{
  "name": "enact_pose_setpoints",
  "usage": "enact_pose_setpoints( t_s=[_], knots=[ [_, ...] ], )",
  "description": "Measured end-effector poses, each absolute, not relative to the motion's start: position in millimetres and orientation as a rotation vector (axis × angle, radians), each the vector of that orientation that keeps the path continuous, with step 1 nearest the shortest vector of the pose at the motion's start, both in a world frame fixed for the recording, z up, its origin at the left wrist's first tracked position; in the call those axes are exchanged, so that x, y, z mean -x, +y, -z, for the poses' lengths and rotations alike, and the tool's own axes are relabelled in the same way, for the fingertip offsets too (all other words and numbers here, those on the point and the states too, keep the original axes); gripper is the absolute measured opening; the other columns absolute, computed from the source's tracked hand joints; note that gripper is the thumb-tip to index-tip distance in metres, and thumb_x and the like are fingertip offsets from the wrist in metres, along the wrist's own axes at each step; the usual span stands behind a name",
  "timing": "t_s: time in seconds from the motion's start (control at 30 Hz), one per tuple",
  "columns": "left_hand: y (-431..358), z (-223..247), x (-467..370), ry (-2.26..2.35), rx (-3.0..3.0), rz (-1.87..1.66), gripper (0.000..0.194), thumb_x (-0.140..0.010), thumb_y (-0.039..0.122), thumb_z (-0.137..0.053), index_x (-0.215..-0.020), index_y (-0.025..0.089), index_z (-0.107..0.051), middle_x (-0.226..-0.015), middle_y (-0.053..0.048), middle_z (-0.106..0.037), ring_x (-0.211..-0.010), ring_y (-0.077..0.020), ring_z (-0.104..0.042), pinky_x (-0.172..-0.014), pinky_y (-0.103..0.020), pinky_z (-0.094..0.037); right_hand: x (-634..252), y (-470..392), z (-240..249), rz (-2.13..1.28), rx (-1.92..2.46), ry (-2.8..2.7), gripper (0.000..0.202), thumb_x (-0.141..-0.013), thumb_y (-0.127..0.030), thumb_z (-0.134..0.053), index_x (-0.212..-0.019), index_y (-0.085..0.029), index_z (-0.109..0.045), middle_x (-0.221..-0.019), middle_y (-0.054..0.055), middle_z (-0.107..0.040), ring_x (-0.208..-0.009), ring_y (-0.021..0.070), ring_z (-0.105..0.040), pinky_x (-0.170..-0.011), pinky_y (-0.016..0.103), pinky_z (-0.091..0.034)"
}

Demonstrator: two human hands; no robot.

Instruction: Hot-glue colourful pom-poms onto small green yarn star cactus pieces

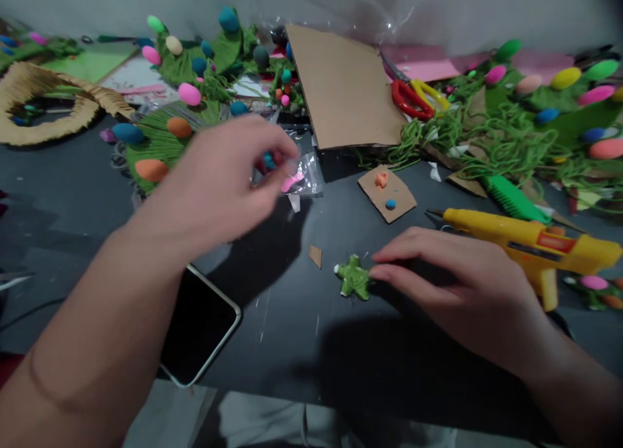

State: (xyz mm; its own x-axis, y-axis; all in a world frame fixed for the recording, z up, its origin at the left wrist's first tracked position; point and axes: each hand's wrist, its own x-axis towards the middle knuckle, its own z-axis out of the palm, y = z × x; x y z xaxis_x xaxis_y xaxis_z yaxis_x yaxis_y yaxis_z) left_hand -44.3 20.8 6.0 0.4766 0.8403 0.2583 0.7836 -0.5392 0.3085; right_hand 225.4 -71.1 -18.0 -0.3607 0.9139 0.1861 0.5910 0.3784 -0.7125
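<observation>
My right hand [467,286] pinches one arm of a small green yarn-wrapped star [354,278] with white tips, between thumb and forefinger, just over the dark table. My left hand [228,169], slightly blurred, has its fingers curled and thumb drawn in beside a clear plastic bag [314,175] holding something pink. A blue bit [268,161] shows in the gap between thumb and fingers; whether it is held I cannot tell. Nearby lie a cardboard piece [399,198] bearing an orange lump [381,179] and a blue ball [390,204], and a small cardboard scrap [315,256].
A yellow glue gun [525,234] lies beyond my right hand, near a green comb [518,198]. Red-and-yellow scissors [413,100] rest by a large cardboard sheet [345,87] and tangled green yarn [501,136]. A phone [199,324] lies under my left forearm.
</observation>
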Motion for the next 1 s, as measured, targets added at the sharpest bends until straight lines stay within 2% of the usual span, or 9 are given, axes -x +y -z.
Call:
enact_pose_setpoints(
  t_s=[0.07,0.2,0.27,0.4,0.5,0.67,0.8,0.9,1.0],
  knots=[
    [35,-3,57,1.659,-2.547,-0.573,0.028,-0.101,0.032,-0.052,-0.125,0.023,-0.064,-0.123,-0.008,-0.066,-0.099,-0.0216,-0.061,-0.079,-0.034,-0.047,-224,-71,16,-0.869,1.325,-1.937,0.001,-0.091,-0.029,-0.075,-0.092,-0.030,-0.075,-0.093,-0.006,-0.076,-0.085,0.0104,-0.071,-0.077,0.020,-0.057],
    [53,9,64,1.785,-2.471,-0.318,0.043,-0.096,0.029,-0.051,-0.136,0.017,-0.063,-0.131,-0.015,-0.065,-0.115,-0.0356,-0.061,-0.092,-0.048,-0.052,-223,-70,18,-1.249,1.287,-1.684,0.014,-0.086,-0.029,-0.080,-0.098,-0.035,-0.080,-0.105,-0.005,-0.077,-0.095,0.0115,-0.074,-0.078,0.016,-0.061],
    [54,14,61,1.782,-2.457,-0.280,0.048,-0.093,0.028,-0.052,-0.140,0.019,-0.061,-0.134,-0.015,-0.065,-0.118,-0.0380,-0.060,-0.094,-0.051,-0.052,-224,-70,20,-1.375,1.270,-1.585,0.018,-0.084,-0.027,-0.082,-0.100,-0.036,-0.082,-0.107,-0.004,-0.077,-0.094,0.0119,-0.075,-0.080,0.015,-0.062],
    [52,16,54,1.811,-2.431,-0.221,0.053,-0.092,0.024,-0.050,-0.144,0.023,-0.059,-0.124,-0.012,-0.070,-0.112,-0.0353,-0.065,-0.091,-0.045,-0.053,-224,-71,20,-1.437,1.270,-1.504,0.019,-0.083,-0.029,-0.083,-0.101,-0.037,-0.083,-0.108,-0.003,-0.078,-0.093,0.0145,-0.076,-0.081,0.018,-0.064],
    [53,15,52,1.855,-2.424,-0.164,0.050,-0.092,0.025,-0.050,-0.142,0.020,-0.060,-0.121,-0.013,-0.071,-0.109,-0.0361,-0.066,-0.089,-0.046,-0.054,-222,-72,18,-1.450,1.263,-1.518,0.016,-0.085,-0.028,-0.082,-0.098,-0.037,-0.083,-0.107,-0.003,-0.077,-0.093,0.0133,-0.075,-0.080,0.016,-0.063],
    [57,18,52,1.892,-2.471,-0.151,0.042,-0.091,0.030,-0.057,-0.131,0.020,-0.064,-0.126,-0.012,-0.068,-0.116,-0.0370,-0.063,-0.094,-0.047,-0.053,-220,-71,20,-1.458,1.256,-1.557,0.012,-0.087,-0.028,-0.080,-0.098,-0.034,-0.082,-0.104,-0.003,-0.077,-0.093,0.0107,-0.074,-0.080,0.013,-0.061],
    [59,21,57,1.840,-2.493,-0.253,0.045,-0.091,0.030,-0.058,-0.134,0.018,-0.061,-0.127,-0.013,-0.063,-0.118,-0.0357,-0.061,-0.099,-0.047,-0.052,-220,-70,20,-1.421,1.258,-1.590,0.012,-0.086,-0.027,-0.080,-0.097,-0.031,-0.081,-0.103,-0.001,-0.078,-0.093,0.0112,-0.074,-0.080,0.014,-0.061],
    [60,22,62,1.747,-2.497,-0.341,0.047,-0.093,0.034,-0.057,-0.137,0.018,-0.057,-0.128,-0.012,-0.058,-0.117,-0.0337,-0.058,-0.099,-0.049,-0.052,-221,-71,17,-1.388,1.268,-1.601,0.014,-0.084,-0.027,-0.082,-0.098,-0.029,-0.081,-0.100,0.000,-0.079,-0.089,0.0127,-0.075,-0.076,0.017,-0.061],
    [60,22,64,1.706,-2.485,-0.357,0.049,-0.093,0.037,-0.057,-0.137,0.015,-0.057,-0.127,-0.014,-0.057,-0.114,-0.0361,-0.057,-0.097,-0.053,-0.051,-220,-71,15,-1.351,1.342,-1.647,0.014,-0.085,-0.031,-0.081,-0.097,-0.026,-0.080,-0.088,0.000,-0.079,-0.076,0.0122,-0.074,-0.065,0.017,-0.059]
  ],
)
